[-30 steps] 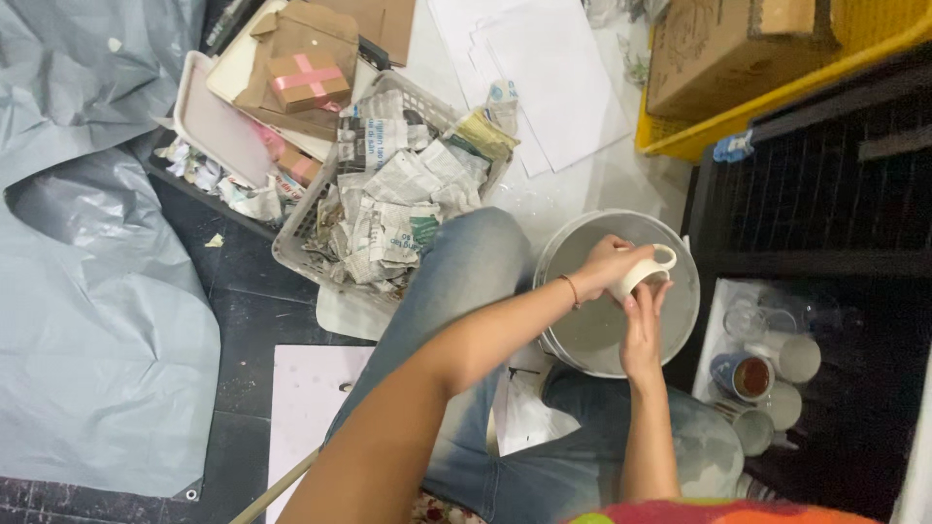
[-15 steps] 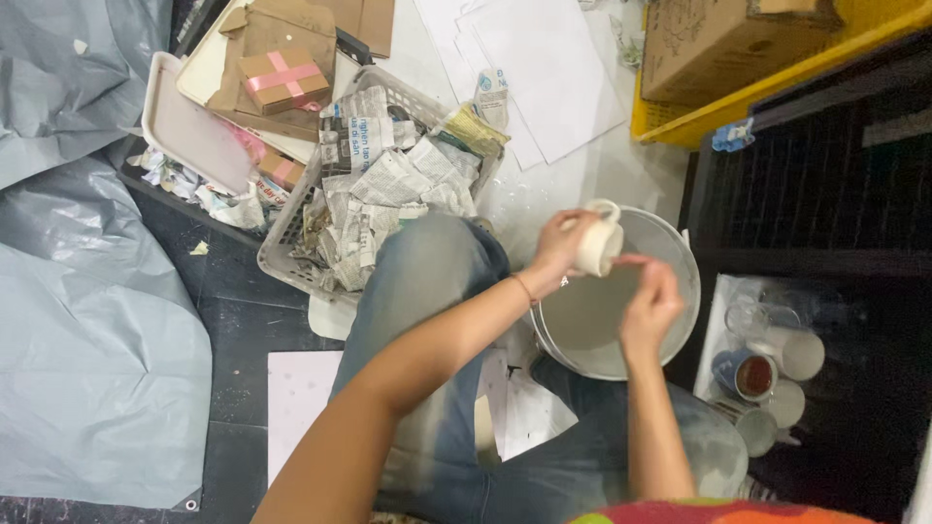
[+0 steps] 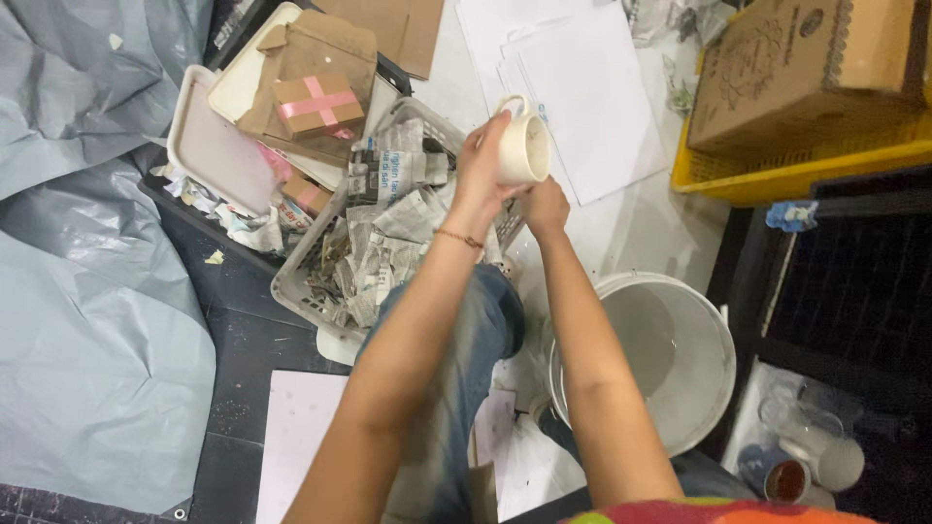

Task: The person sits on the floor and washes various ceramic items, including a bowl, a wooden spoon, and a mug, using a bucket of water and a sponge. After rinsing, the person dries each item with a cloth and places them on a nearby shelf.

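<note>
A cream ceramic mug (image 3: 524, 147) with a handle is held up over the edge of a grey plastic basket (image 3: 291, 287) full of crumpled newspaper. My left hand (image 3: 482, 165) grips the mug's body, its mouth facing right. My right hand (image 3: 546, 206) touches the mug from underneath. A white bucket (image 3: 709, 330) of pale grey liquid stands to the lower right, below my right forearm.
A white tray (image 3: 209, 150) holds brown cardboard boxes, one with a pink tape cross (image 3: 318, 103). White paper sheets (image 3: 582, 87) lie on the floor. A yellow crate (image 3: 777, 175) carries a cardboard box. Grey plastic sheeting (image 3: 87, 291) covers the left. Small cups (image 3: 806, 466) sit at lower right.
Both hands have lifted the mug away from the bucket, up and to the left, so it is now over the newspaper basket's edge.
</note>
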